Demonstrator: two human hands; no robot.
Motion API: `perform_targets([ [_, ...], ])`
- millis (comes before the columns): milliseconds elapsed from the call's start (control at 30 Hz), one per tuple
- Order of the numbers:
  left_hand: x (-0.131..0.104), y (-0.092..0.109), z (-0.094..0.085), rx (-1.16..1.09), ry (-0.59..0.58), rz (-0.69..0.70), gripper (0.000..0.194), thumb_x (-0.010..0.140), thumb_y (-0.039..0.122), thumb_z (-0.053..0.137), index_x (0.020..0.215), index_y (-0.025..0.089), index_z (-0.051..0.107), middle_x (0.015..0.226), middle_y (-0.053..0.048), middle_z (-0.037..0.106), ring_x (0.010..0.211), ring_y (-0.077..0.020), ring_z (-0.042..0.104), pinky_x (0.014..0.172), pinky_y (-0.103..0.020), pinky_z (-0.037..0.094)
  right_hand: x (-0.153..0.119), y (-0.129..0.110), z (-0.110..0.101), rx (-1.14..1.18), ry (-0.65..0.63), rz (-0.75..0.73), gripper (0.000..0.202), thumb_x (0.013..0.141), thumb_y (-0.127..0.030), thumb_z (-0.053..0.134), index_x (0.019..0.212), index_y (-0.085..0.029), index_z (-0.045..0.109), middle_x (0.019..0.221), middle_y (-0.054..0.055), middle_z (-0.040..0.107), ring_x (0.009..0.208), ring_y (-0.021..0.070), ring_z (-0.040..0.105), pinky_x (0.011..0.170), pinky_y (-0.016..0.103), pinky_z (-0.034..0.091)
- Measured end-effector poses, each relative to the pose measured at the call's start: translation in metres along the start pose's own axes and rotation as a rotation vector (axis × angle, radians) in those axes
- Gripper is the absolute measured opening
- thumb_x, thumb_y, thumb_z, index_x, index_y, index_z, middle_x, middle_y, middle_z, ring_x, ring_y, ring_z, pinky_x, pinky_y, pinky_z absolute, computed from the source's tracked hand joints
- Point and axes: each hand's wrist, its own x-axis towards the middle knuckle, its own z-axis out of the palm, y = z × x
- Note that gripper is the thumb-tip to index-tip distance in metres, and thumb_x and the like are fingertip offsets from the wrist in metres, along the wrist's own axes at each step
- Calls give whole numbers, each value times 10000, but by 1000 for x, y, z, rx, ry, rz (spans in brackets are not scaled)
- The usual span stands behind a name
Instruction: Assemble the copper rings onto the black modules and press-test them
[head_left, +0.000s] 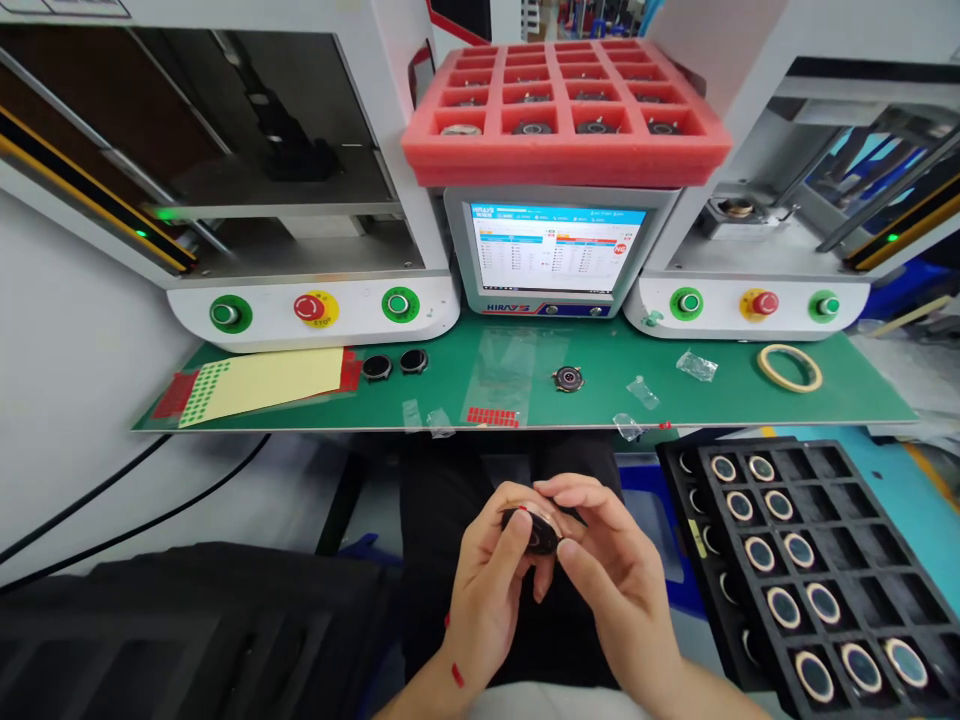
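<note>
In the head view, at six o'clock, the left hand pinches a round black watch part; the right hand's fingertips meet its rim. Gripping by the rim, with light thumb pressure, should keep it steady. The bench edge bounds movement at twelve from the hands, the compartment tray at three; some slack separates each.
</note>
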Motion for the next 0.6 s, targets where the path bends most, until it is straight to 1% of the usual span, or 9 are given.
perform_targets([
  [67,-2,1,1,-16,-17,13,322,886,458,620,790,151,612,715,-13,521,557,-81,456,442,-150,358,-1,-1,3,-8,-51,19,226,919,-254,618,1137,-308,646,1208,58,590,1039,180,631,772,251,568],
  [100,-3,1,1,-14,-22,22,317,891,459,612,794,156,614,720,-15,524,569,-85,458,446,-150,355,-1,-2,4,-16,-60,21,245,925,-260,609,1162,-316,638,1230,60,586,1058,188,626,768,258,572],
  [167,-4,0,1,13,-33,63,287,907,436,596,811,167,628,744,-20,544,563,-82,451,441,-153,344,-1,-3,6,-41,-60,17,248,932,-266,599,1171,-318,640,1239,60,595,1101,204,617,822,292,571],
  [233,-6,-3,0,67,-36,156,242,924,386,582,821,177,647,758,-16,558,538,-73,439,421,-157,327,-1,-4,8,-68,-58,7,222,930,-269,602,1142,-302,661,1216,60,621,1140,210,611,928,324,543],
  [300,-8,-6,-1,162,-29,290,219,953,344,542,853,191,662,762,-10,570,529,-71,446,428,-165,352,-1,-5,11,-73,-62,8,213,930,-266,603,1130,-294,672,1205,57,639,1138,195,621,970,309,523],
  [367,-10,-8,-2,307,-23,423,201,980,315,495,934,210,660,804,-14,606,579,-86,512,504,-177,437,-1,-6,13,-57,-67,23,217,933,-258,600,1133,-301,674,1215,48,651,1135,172,628,966,267,522],
  [433,-12,-8,-3,457,-40,512,208,1004,289,438,1040,222,632,874,-27,641,681,-109,592,624,-198,508,-2,-7,15,-33,-69,42,217,932,-252,603,1129,-304,675,1222,41,659,1142,158,626,974,245,513],
  [500,-12,-6,-5,570,-82,571,232,1015,267,395,1121,221,596,931,-40,656,772,-127,637,703,-212,531,-2,-8,16,12,-78,52,207,930,-255,604,1120,-302,674,1222,41,664,1153,161,620,974,249,513],
  [600,-12,-2,-8,697,-141,657,252,1013,244,372,1173,208,564,953,-48,665,808,-138,660,720,-222,533,-3,-9,17,109,-101,65,193,944,-269,573,1110,-302,666,1221,46,661,1149,181,623,907,271,545],
])
